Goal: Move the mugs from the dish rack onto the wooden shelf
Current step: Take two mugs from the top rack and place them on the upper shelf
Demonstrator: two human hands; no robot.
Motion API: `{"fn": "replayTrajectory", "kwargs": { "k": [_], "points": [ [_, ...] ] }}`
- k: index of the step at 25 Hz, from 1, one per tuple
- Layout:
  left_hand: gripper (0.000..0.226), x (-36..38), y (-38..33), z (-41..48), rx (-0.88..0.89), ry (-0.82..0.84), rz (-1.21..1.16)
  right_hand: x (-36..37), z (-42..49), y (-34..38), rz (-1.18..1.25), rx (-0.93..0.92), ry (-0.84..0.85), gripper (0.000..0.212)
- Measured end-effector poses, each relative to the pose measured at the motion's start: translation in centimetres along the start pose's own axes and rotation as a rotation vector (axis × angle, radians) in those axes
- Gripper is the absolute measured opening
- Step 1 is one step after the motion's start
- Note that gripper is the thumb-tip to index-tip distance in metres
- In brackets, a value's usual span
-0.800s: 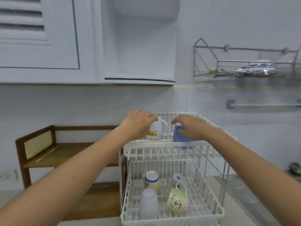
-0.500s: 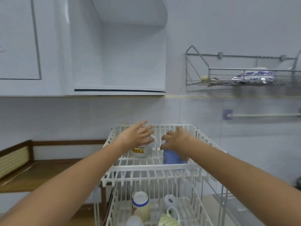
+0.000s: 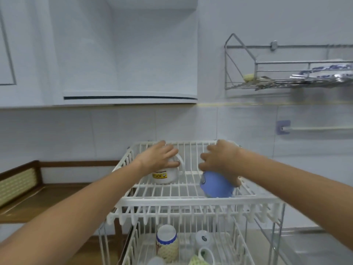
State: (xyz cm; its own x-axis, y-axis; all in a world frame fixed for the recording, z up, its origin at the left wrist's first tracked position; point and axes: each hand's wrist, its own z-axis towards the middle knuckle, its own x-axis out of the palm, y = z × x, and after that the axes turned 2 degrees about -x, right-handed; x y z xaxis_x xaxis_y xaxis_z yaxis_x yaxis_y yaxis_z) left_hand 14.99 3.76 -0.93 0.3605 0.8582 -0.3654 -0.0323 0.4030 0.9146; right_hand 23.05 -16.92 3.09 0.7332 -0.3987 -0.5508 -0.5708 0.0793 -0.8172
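On the top tier of the white dish rack point(image 3: 191, 201) sit two mugs, one under each of my hands. My left hand point(image 3: 158, 157) rests over the white mug point(image 3: 164, 175), which stands upside down with its yellow label reading inverted; its handle point(image 3: 181, 163) pokes out to the right, just past my fingertips. My fingers drape over its upturned base, spread rather than clenched, so I would call this a loose cover and not yet a firm grip. My right hand point(image 3: 221, 159) curls down over the blue mug point(image 3: 216, 185), which tilts toward me, its long axis leaning forward and to the left; my fingers wrap its far side, and whether they have closed fully I cannot tell.

Each mug lies directly below its own hand, so neither arm needs to cross. What the coming move turns on is the wooden shelf point(image 3: 38, 197): it stands off to the left and lower than this tier, nearer my left arm. I judge the white mug has the shorter trip, while the blue one must travel across the whole rack.

Counting: two mugs on top. Down in the lower tier point(image 3: 242, 245) I can make out roughly four more cups, partly hidden by the bars, so that number is uncertain. None stands on the part of the shelf I can see.
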Motion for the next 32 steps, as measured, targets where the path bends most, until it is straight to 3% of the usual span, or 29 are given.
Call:
{"fn": "replayTrajectory", "kwargs": {
  "k": [4,9,13,16,20,22,25,28,32],
  "points": [
    [0.066,-2.4,2.0,-2.8,-0.281,-0.231,-0.160,2.1,-2.2,-4.1,0.521,0.153,-0.097,0.077],
    [0.087,-4.0,2.5,-8.4,-0.831,-0.258,-0.473,4.4,-3.1,-2.9,1.474,0.195,-0.681,0.068],
    [0.093,-4.1,1.8,-15.0,-1.120,-0.421,-0.806,0.2,-2.6,1.1,1.897,0.027,-0.973,0.061],
    [0.092,-3.4,0.1,-19.4,-1.295,-0.452,-0.961,-4.4,-2.5,4.7,2.064,-0.146,-1.052,0.058],
    [0.086,-0.7,-1.1,-24.9,-1.531,-0.426,-1.113,-11.0,-1.1,10.2,2.144,-0.349,-0.971,0.065],
    [0.089,1.5,-1.2,-28.0,-1.642,-0.417,-1.153,-14.3,0.9,13.6,2.181,-0.350,-0.952,0.074],
    [0.097,4.8,-1.1,-32.0,-1.726,-0.350,-1.259,-19.0,4.5,18.7,2.249,-0.107,-0.932,0.085],
    [0.080,7.9,-0.4,-34.1,-1.759,-0.317,-1.329,-22.0,10.2,21.5,2.260,0.101,-0.945,0.085],
    [0.078,11.3,-0.9,-35.3,-1.777,-0.144,-1.363,-22.3,18.6,24.3,2.279,0.396,-0.843,0.081]
  ]
}}
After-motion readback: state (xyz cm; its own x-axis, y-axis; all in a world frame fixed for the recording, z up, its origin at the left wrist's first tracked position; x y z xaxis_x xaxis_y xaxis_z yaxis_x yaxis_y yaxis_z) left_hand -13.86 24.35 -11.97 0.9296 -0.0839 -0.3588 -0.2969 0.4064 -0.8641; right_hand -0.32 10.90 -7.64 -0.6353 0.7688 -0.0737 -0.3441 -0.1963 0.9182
